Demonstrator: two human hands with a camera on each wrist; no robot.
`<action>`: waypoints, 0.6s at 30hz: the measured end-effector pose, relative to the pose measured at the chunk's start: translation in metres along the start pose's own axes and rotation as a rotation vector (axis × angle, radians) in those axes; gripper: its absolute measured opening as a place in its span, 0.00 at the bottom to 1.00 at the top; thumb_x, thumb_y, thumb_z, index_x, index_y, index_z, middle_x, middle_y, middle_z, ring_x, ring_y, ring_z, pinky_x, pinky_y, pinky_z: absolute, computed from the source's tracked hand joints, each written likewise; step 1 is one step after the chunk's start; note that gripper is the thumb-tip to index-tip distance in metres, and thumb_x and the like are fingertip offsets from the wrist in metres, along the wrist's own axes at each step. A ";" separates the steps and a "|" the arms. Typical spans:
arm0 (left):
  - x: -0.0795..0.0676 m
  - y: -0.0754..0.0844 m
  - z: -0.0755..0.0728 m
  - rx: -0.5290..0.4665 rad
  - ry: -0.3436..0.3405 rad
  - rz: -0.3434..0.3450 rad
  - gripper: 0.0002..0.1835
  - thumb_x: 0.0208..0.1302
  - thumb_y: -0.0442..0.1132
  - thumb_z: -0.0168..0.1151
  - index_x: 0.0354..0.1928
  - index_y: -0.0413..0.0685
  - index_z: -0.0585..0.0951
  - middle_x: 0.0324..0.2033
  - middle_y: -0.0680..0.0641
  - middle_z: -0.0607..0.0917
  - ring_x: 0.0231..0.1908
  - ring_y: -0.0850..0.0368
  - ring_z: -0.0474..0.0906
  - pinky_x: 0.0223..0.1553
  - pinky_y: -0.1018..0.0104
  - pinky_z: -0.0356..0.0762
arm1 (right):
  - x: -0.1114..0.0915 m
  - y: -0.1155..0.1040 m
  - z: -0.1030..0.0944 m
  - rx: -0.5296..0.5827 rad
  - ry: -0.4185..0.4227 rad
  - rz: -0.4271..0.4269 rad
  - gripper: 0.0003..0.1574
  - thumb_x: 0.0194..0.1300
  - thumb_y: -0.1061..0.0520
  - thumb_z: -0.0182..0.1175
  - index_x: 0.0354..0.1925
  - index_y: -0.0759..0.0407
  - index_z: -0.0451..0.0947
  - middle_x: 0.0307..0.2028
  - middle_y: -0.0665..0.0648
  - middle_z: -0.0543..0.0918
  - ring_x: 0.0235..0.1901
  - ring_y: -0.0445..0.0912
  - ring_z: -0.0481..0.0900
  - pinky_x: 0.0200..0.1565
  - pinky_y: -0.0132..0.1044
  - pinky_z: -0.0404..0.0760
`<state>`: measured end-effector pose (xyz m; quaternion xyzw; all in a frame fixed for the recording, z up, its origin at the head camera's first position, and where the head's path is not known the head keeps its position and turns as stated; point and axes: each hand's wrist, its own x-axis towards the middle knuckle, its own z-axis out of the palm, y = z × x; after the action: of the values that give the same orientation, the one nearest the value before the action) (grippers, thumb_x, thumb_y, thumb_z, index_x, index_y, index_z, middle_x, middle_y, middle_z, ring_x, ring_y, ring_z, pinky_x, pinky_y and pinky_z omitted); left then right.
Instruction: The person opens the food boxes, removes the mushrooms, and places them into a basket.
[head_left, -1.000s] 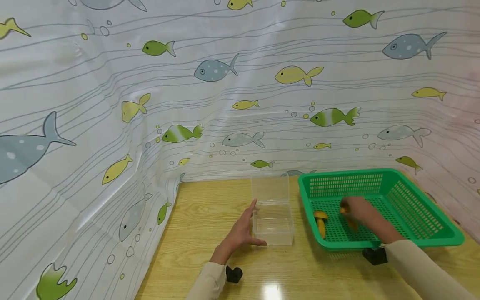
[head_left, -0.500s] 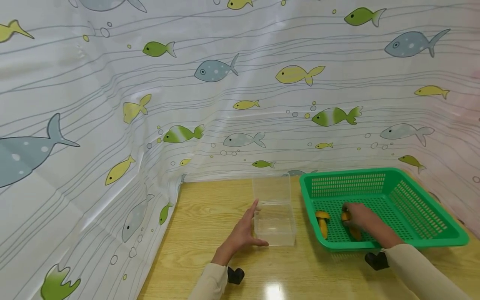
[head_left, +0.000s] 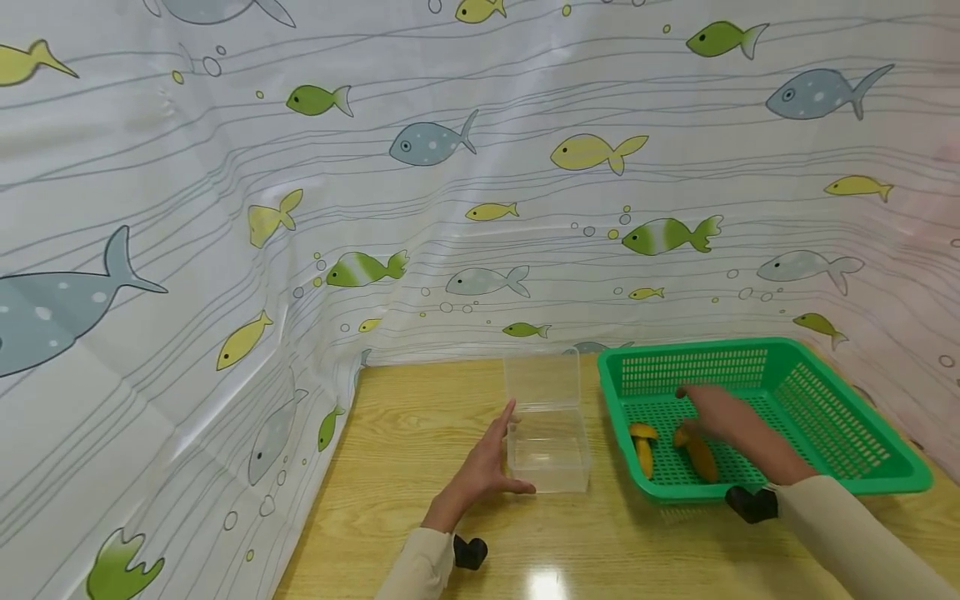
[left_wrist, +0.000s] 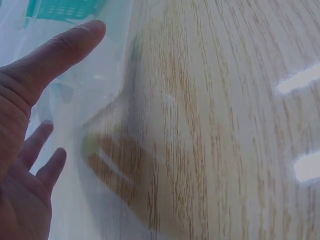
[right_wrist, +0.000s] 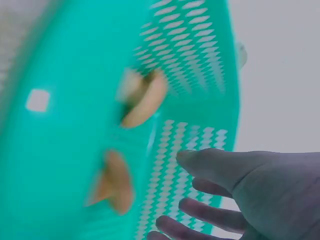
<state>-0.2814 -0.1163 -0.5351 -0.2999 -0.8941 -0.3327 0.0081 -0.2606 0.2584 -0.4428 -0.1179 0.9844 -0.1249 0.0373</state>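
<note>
My left hand point(head_left: 480, 471) is spread along the left side of a clear plastic box point(head_left: 550, 454), whose lid stands raised at the back. Its thumb lies by the front wall; the left wrist view point(left_wrist: 30, 165) shows the fingers relaxed. Inside the green basket, my right hand point(head_left: 723, 417) hovers just above a brown-orange mushroom point(head_left: 699, 454). Spread fingers with nothing between them show on that hand point(right_wrist: 225, 195) in the right wrist view. A second mushroom point(head_left: 643, 448), with a yellow-orange cap, lies near the basket's left wall.
The green perforated basket point(head_left: 780, 490) stands on the right of the wood-grain table point(head_left: 420, 400). Behind and to the left hangs a white sheet point(head_left: 420, 217) printed with fish. A black wrist mount point(head_left: 469, 552) sits under the left wrist.
My right hand has lowered the brown-orange mushroom to the basket floor, let go of it and risen slightly with its fingers spread. The left hand has stayed by the box.
</note>
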 end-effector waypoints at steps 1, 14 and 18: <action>0.000 0.000 0.000 -0.003 -0.001 -0.003 0.71 0.30 0.55 0.76 0.70 0.56 0.35 0.63 0.47 0.62 0.62 0.47 0.65 0.57 0.48 0.68 | 0.001 -0.005 -0.003 -0.015 0.017 -0.002 0.29 0.55 0.54 0.62 0.51 0.69 0.70 0.47 0.70 0.76 0.40 0.59 0.77 0.35 0.47 0.77; -0.003 0.013 -0.007 0.048 -0.056 -0.039 0.67 0.33 0.57 0.74 0.69 0.67 0.34 0.71 0.51 0.44 0.68 0.46 0.54 0.56 0.44 0.67 | 0.003 -0.045 -0.020 -0.025 0.232 -0.080 0.22 0.59 0.55 0.57 0.52 0.60 0.72 0.49 0.64 0.76 0.40 0.56 0.78 0.34 0.47 0.77; -0.007 0.018 -0.024 0.053 -0.009 -0.056 0.61 0.38 0.61 0.70 0.68 0.72 0.37 0.70 0.54 0.45 0.64 0.45 0.62 0.49 0.44 0.72 | 0.000 -0.040 -0.018 -0.003 0.273 -0.095 0.21 0.59 0.55 0.56 0.51 0.60 0.72 0.49 0.64 0.77 0.41 0.56 0.78 0.35 0.47 0.77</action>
<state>-0.2701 -0.1235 -0.5069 -0.2757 -0.9107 -0.3075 0.0029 -0.2534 0.2252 -0.4157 -0.1461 0.9739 -0.1397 -0.1033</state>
